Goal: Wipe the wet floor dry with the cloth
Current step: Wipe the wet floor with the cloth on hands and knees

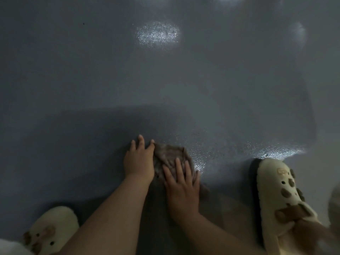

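Observation:
A crumpled brown-grey cloth (169,155) lies on the dark grey floor (92,89) just in front of me. My right hand (182,186) presses flat on its near part, fingers straight and spread. My left hand (138,161) rests at the cloth's left edge, fingers straight on the floor and thumb touching the cloth. Glistening wet patches (198,153) show just right of the cloth and farther right near the slipper. Another shiny wet patch (158,34) lies far ahead.
A cream slipper with brown spots (283,199) stands on the right, close to the wet streak (279,151). A second fluffy cream slipper (49,229) is at the lower left. The floor to the left and ahead looks dull and bare.

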A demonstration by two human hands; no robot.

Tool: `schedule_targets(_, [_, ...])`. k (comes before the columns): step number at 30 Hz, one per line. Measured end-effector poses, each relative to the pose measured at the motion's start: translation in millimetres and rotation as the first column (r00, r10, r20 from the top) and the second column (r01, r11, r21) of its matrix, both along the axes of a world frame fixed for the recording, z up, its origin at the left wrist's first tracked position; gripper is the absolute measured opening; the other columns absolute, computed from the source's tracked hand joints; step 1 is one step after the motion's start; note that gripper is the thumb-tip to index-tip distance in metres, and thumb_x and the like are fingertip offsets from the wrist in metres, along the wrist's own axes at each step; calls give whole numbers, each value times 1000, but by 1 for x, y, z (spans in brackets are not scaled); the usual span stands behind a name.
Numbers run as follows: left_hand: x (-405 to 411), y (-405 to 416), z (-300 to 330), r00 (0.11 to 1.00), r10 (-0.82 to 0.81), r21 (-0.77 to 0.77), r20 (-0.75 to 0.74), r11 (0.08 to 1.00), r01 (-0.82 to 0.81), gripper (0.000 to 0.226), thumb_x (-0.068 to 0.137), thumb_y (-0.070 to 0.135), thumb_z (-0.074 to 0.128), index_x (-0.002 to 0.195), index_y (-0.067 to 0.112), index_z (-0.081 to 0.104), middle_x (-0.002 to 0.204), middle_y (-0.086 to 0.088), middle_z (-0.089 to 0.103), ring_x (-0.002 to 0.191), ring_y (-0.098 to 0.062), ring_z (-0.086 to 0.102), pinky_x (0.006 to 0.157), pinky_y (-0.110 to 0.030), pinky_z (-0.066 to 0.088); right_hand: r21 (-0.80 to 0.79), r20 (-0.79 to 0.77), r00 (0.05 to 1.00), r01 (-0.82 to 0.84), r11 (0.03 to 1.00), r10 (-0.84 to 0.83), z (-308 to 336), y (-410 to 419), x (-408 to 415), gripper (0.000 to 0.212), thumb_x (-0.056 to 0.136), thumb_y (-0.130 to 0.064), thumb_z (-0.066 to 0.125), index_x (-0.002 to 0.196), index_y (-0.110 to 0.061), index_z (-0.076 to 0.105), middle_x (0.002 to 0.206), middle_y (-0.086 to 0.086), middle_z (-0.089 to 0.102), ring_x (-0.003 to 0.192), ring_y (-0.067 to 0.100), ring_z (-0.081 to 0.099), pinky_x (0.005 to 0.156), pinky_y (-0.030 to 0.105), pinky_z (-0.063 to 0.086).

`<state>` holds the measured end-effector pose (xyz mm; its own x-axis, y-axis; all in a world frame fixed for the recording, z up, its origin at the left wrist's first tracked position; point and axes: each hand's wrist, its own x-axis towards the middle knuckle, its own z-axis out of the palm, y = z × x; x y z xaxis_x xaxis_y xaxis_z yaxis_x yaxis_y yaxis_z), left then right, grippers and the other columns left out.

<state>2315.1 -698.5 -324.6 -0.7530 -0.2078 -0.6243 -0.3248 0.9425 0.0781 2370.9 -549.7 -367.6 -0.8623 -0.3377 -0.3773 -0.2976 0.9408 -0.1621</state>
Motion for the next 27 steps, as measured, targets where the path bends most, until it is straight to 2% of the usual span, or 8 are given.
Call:
schedule_targets(3, [-4,2,3,998,-22,-22,62,999,24,86,89,24,64,151,27,5,158,-10,-11,146,-33,1,107,-41,33,50,-57,998,17,999,-14,-3,14,-57,49,87,-44,35,134,-36,49,146,6,43,134,32,40,107,58,23])
schedule_targets(7, [-7,1,6,992,-27,18,121,1000,25,96,83,26,71,151,26,3,157,-11,-16,145,-34,-2,109,-43,31,85,-10,989,148,985,-148,6,41,-154,49,101,-42,24,149,-40,14,160,2,-3,146,28,-7,113,57,0])
schedule_targets(10, [-8,1,6,991,-22,9,135,1000,21,97,82,26,72,151,25,4,157,-12,-15,145,-35,-1,109,-44,31,79,60,961,263,962,-268,13,53,-192,50,101,-44,20,149,-42,7,159,0,-10,145,26,-13,115,55,-2])
schedule_targets(14, [-8,1,4,991,-16,13,132,1000,15,97,82,23,73,151,25,5,157,-12,-15,145,-37,-1,109,-46,30,0,12,930,368,930,-368,10,35,-153,48,101,-43,24,149,-41,16,160,0,1,147,25,-4,116,52,2])
schedule_targets(18, [-8,2,0,993,-3,-2,116,1000,3,92,85,17,70,151,25,7,157,-13,-14,144,-38,-1,109,-47,30,-109,-97,942,312,944,-322,3,11,-54,47,90,-38,36,133,-32,52,146,9,43,135,34,36,107,54,27])
schedule_targets(22, [-9,2,-3,992,-14,-13,125,1000,15,91,85,20,69,151,24,6,157,-14,-14,144,-40,0,109,-46,30,-20,15,980,197,980,-196,1,4,29,49,82,-38,39,131,-36,46,143,7,46,134,29,30,107,50,16])
schedule_targets(24, [-9,1,-3,991,-16,-16,133,1000,18,92,85,21,69,151,24,6,156,-14,-15,144,-40,-1,109,-46,30,-35,20,989,145,989,-144,1,7,28,48,81,-38,40,129,-37,44,143,7,45,133,29,31,109,49,10])
schedule_targets(27, [-10,3,-3,989,-19,-19,144,1000,22,96,82,22,72,151,22,6,156,-17,-14,143,-41,0,110,-46,30,-55,-48,998,34,998,-37,-5,24,-4,45,84,-41,40,128,-39,47,143,7,47,134,28,28,107,51,16])
